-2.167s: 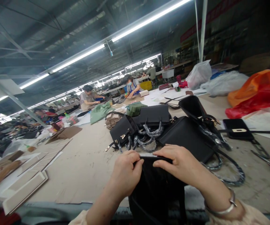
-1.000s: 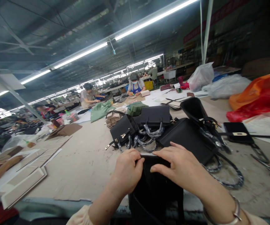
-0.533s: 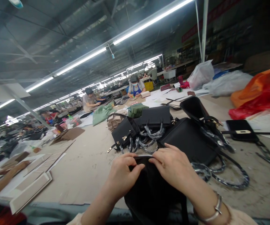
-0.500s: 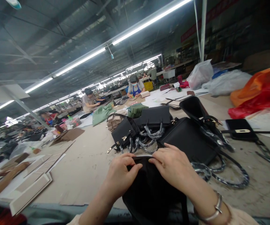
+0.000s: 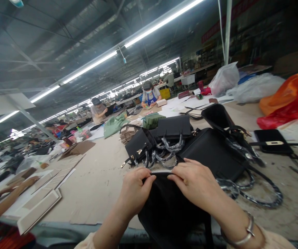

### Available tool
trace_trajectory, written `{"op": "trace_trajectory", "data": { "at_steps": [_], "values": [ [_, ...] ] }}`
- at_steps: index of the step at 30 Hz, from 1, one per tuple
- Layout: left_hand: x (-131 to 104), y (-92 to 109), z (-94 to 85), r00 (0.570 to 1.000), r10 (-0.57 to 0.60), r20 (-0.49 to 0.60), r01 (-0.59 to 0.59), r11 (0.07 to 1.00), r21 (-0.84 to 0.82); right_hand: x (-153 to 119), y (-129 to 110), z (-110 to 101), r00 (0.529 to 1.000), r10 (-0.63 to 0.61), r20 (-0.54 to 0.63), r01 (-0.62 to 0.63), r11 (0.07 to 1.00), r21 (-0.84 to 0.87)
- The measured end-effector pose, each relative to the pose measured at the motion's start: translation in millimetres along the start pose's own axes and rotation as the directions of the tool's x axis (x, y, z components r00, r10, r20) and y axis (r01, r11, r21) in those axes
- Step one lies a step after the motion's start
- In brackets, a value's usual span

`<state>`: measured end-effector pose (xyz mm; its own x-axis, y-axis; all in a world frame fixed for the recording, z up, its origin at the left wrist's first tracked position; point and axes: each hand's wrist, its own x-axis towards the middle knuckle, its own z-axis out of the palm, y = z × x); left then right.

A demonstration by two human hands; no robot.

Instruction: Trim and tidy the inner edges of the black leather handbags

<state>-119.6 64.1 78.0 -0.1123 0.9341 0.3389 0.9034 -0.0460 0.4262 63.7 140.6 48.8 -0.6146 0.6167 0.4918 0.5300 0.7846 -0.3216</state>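
Note:
A black bag [image 5: 174, 211] hangs open at the table's front edge, its inside dark. My left hand [image 5: 137, 188] pinches the left part of its top rim between thumb and fingers. On the right part of the same rim, my right hand [image 5: 192, 180] is closed in a like pinch. A pale strip shows along the edge between the two hands. Just beyond lie black handbags [image 5: 174, 126] with plastic-wrapped handles [image 5: 173, 145]. A larger black bag [image 5: 211, 152] lies flat past my right hand.
Cut panels [image 5: 38, 211] lie at the left, near a co-worker's arm [image 5: 14, 195]. A green stack [image 5: 152, 121] stands behind the handbags. Orange and red plastic bags [image 5: 291, 93] sit at the right, above a black flap with a metal clasp [image 5: 273, 140]. Other people work farther back.
Both hands keep their pinch on the bag's rim, the thumbs shifting slightly. The whole view has swung a little, so the table's things appear farther right.

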Motion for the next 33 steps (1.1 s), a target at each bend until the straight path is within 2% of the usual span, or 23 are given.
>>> {"op": "trace_trajectory", "data": {
  "at_steps": [10, 17, 26, 33],
  "values": [
    [-2, 1, 2.9, 1.000, -0.027, -0.004, 0.027, 0.999, 0.042, 0, -3, -2, 1.000, 0.004, 0.019, -0.004, 1.000, -0.012],
    [-4, 4, 2.4, 0.999, -0.039, -0.008, 0.040, 0.998, 0.044, -5, -17, -9, 1.000, 0.006, -0.007, -0.007, 0.999, -0.033],
    [-4, 7, 2.9, 0.999, -0.041, -0.035, 0.042, 0.999, 0.030, 2, -28, 8, 0.998, 0.007, -0.061, -0.010, 0.998, -0.061],
    [-10, 5, -7.8, 0.998, -0.032, 0.048, 0.027, 0.996, 0.089, -2, -26, 0, 0.995, 0.047, -0.088, -0.052, 0.997, -0.049]
  ]
}}
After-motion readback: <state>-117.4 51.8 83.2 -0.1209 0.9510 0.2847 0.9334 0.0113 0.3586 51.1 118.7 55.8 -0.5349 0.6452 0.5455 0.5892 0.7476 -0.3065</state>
